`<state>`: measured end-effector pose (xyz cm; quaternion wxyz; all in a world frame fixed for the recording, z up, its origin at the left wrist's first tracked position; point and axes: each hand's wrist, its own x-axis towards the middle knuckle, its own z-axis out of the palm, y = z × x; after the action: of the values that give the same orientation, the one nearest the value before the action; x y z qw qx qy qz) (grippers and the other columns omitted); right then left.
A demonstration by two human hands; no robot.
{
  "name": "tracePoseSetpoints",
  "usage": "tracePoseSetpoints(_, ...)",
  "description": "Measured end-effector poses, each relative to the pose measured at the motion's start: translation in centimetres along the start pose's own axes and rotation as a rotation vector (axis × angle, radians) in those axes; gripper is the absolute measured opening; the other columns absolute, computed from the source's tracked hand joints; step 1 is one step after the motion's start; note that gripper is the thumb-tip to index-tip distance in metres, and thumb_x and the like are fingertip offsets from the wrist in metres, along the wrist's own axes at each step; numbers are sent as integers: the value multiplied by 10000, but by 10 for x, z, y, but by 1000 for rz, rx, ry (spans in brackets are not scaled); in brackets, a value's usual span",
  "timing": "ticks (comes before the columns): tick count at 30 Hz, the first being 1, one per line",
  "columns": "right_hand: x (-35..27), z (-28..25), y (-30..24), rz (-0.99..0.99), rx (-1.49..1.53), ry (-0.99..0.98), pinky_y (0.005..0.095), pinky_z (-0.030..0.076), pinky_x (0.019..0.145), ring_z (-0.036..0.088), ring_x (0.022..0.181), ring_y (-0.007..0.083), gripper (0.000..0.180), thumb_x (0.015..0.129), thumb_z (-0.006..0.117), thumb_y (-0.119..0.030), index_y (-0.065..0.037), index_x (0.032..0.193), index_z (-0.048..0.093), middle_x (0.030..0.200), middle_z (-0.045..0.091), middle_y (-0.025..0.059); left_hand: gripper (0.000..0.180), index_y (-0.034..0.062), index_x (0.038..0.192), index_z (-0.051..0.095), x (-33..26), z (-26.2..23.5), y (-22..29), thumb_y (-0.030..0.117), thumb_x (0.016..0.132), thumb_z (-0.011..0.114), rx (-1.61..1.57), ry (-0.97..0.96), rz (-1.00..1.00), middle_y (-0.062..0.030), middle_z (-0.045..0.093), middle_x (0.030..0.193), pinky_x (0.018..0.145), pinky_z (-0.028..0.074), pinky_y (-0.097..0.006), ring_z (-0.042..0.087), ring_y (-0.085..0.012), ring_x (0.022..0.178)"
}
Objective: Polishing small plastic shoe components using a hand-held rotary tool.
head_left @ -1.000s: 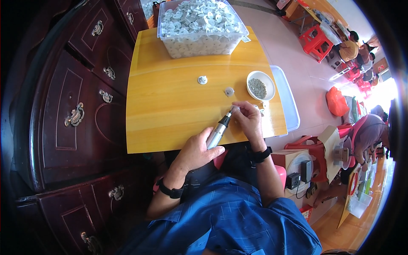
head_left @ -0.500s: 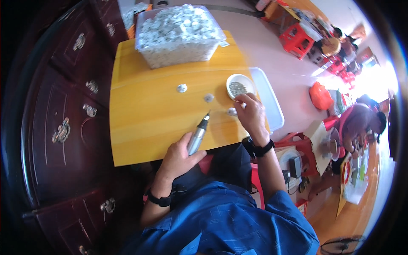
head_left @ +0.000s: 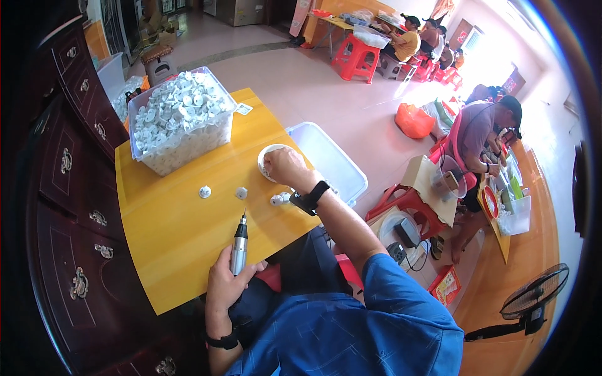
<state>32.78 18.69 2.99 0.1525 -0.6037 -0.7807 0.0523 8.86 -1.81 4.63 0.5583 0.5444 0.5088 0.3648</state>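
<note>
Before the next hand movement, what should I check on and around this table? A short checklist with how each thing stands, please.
1. Left hand gripping the silver electric screwdriver: ok.
2. Screwdriver bit clear of the nearest white plastic piece: ok, a gap shows between them.
3. Right hand clear of the white bowl: not ok, its fingers reach inside.
4. Something held in the right hand: cannot tell, fingertips hidden.
5. Clear plastic bin upright on the yellow table: ok, though heaped full.
</note>
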Motion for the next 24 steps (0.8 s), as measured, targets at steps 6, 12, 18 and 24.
tracePoseSetpoints(6, 7, 9, 5, 107, -116, -116, 422, 530, 748, 667, 860, 329, 141, 762, 667, -159, -102, 871, 736, 848, 698, 151, 436, -44, 1204, 543, 0, -1, 7, 114, 835, 714, 9, -34, -18, -44, 600, 789, 475, 472, -233, 552, -92, 547)
tracePoseSetpoints(12, 4, 9, 11, 80, -74, -63, 442, 509, 706, 652, 826, 329, 121, 735, 700, -179, -70, 787, 690, 816, 673, 154, 447, -50, 1213, 534, 2, -1, 2, 108, 834, 710, -57, -33, -10, -55, 613, 804, 476, 474, -234, 559, -93, 551)
tracePoseSetpoints(18, -4, -2, 9, 82, 15, -33, 435, 507, 707, 654, 815, 328, 158, 744, 721, -212, -62, 780, 684, 810, 672, 147, 465, -54, 1227, 530, 1, 0, 0, 99, 826, 709, -30, -17, -29, -61, 615, 822, 475, 475, -238, 562, -95, 549)
tracePoseSetpoints(24, -8, -7, 6, 97, 198, 11, 392, 518, 703, 660, 785, 315, 132, 773, 695, -158, -57, 857, 684, 858, 683, 149, 455, -58, 1212, 543, 0, 0, 6, 102, 822, 713, -23, -8, -22, -62, 612, 825, 473, 475, -242, 563, -97, 549)
